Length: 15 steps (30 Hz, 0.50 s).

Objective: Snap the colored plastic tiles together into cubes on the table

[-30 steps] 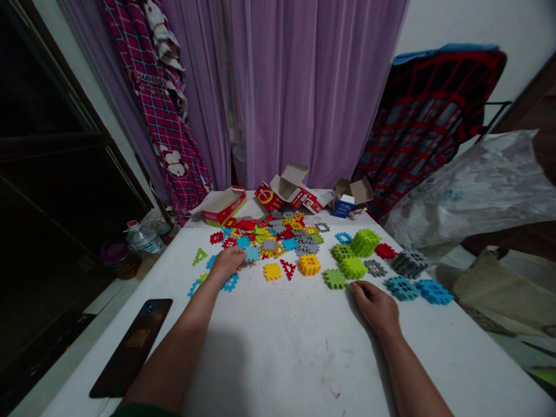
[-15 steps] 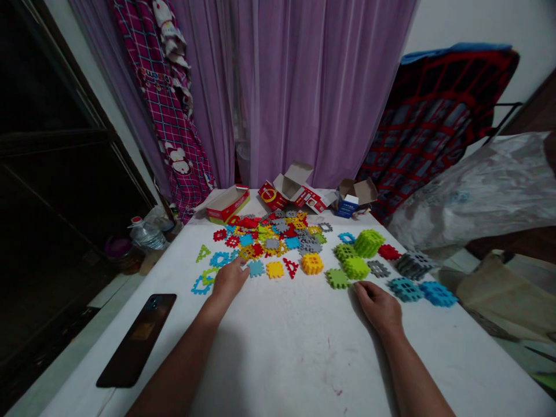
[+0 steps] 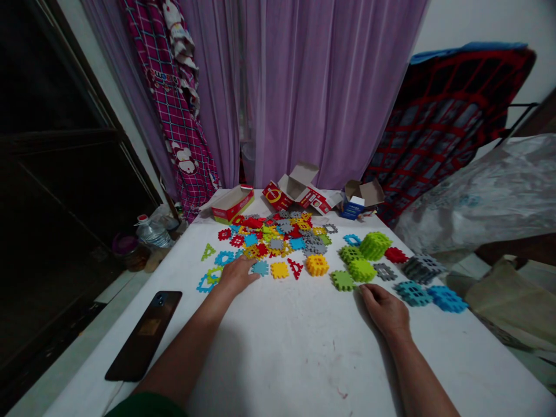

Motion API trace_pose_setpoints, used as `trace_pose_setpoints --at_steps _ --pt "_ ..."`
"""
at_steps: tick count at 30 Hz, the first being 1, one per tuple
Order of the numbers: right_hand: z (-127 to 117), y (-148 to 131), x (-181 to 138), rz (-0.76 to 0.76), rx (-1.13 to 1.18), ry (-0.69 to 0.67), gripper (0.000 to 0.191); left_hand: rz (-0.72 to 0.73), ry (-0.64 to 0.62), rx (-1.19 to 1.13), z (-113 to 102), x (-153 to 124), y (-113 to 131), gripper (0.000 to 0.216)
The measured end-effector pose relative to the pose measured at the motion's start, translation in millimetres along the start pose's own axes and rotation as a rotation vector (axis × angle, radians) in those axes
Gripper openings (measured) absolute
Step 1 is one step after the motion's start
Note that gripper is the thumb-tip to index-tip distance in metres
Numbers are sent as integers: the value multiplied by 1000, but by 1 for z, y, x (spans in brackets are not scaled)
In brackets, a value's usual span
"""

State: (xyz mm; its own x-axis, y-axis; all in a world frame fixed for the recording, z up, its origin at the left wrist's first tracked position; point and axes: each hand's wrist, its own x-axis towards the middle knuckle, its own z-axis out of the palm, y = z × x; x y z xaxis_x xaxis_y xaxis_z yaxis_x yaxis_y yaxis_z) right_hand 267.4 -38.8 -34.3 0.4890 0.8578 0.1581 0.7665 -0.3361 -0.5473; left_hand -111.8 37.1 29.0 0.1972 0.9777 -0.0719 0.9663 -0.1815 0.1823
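My left hand (image 3: 237, 276) reaches to the near edge of a heap of plastic interlocking tiles (image 3: 276, 244). Its thumb is spread from the fingers, and the fingertips are partly hidden beside a teal tile (image 3: 260, 267). A yellow tile (image 3: 280, 270) and a red triangle piece (image 3: 295, 269) lie to its right. My right hand (image 3: 386, 310) rests on the table with its fingers curled in; nothing shows in it. Just beyond its fingertips are a flat green tile (image 3: 343, 281) and a light green stack (image 3: 362, 270).
Teal (image 3: 413, 293) and blue (image 3: 447, 299) stacks stand right, near a grey stack (image 3: 422, 268). A yellow stack (image 3: 317, 265) sits mid-table. A phone (image 3: 144, 336) lies left. Opened red (image 3: 233, 204) and blue (image 3: 352, 207) boxes line the back edge.
The view has swung slightly left. My left hand has moved a little forward and right along the heap, its thumb now further out. My right hand has stayed in place.
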Motion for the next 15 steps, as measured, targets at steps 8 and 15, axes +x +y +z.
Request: trace_pose_setpoints --at_steps 8,15 --pt "2 4 2 21 -16 -33 45 -91 173 -125 -14 -9 -29 31" --pt "1 2 2 34 -11 -30 44 -351 156 28 -26 -6 -82 42"
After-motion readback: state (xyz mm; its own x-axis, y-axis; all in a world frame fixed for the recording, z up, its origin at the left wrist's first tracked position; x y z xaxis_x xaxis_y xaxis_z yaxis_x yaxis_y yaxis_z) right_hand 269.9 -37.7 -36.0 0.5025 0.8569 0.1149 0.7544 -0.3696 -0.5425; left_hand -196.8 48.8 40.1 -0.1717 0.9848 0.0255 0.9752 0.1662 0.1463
